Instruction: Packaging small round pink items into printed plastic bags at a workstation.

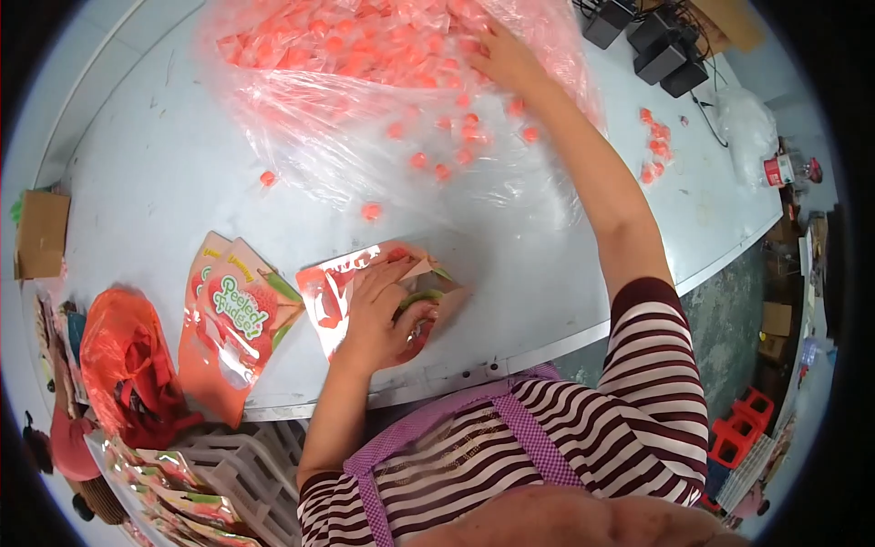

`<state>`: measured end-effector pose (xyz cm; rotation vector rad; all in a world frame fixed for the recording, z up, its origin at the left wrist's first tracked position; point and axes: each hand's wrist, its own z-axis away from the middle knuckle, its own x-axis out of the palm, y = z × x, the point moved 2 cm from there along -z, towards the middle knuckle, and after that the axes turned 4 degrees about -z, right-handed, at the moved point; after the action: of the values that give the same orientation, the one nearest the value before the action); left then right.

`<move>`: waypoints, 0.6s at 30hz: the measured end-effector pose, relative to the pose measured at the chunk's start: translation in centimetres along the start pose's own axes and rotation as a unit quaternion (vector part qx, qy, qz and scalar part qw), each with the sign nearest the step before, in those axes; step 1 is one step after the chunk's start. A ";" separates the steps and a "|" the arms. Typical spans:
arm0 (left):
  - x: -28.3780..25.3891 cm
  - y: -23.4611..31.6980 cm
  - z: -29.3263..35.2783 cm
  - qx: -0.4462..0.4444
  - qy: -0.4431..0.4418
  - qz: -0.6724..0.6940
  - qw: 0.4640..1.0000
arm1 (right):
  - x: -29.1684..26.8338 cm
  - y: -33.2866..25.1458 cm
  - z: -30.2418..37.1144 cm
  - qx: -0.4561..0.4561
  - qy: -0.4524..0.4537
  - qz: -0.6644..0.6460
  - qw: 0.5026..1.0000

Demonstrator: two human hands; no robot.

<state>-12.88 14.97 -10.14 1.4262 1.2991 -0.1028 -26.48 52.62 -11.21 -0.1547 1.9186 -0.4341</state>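
Note:
My left hand point(378, 314) grips a shiny red and peach-coloured pouch point(321, 290) lying near the table's front edge. Its thumb and fingers bend around the pouch's mouth on the right side. At the far side, my right hand point(499, 59) reaches into a big clear plastic bag point(301, 118) heaped with small wrapped red candies point(342, 46). The fingers of that hand are stretched out among the candies, their tips partly hidden. Left of my left hand lie two overlapping flat candy pouches point(228, 314) with printed fruit pictures.
Loose candies point(371, 211) lie in front of the bag, and a small group of candies point(656, 146) sits at the right. Black boxes with cables point(670, 55) stand at the back right. A red plastic bag point(132, 356) hangs by the table's left front, above more stacked pouches point(173, 492).

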 end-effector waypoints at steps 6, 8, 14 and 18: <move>0.1 0.1 0.2 0.009 -0.007 -0.004 1.000 | -2.9 -1.5 7.9 -0.053 -0.018 -0.022 0.998; 0.2 0.1 0.4 0.000 -0.002 -0.009 1.000 | -3.8 -2.5 10.3 -0.079 -0.007 0.017 0.997; 0.5 -0.3 0.8 -0.019 -0.005 0.011 1.000 | -6.1 -6.6 15.7 -0.142 -0.115 -0.063 0.981; 0.6 -0.7 0.8 -0.044 -0.015 0.000 0.999 | -9.8 -7.6 17.7 -0.187 -0.037 -0.094 0.977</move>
<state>-12.74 14.56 -11.31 1.3461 1.2637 -0.0666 -7.16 44.65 -5.65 -0.5932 1.9029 -0.1836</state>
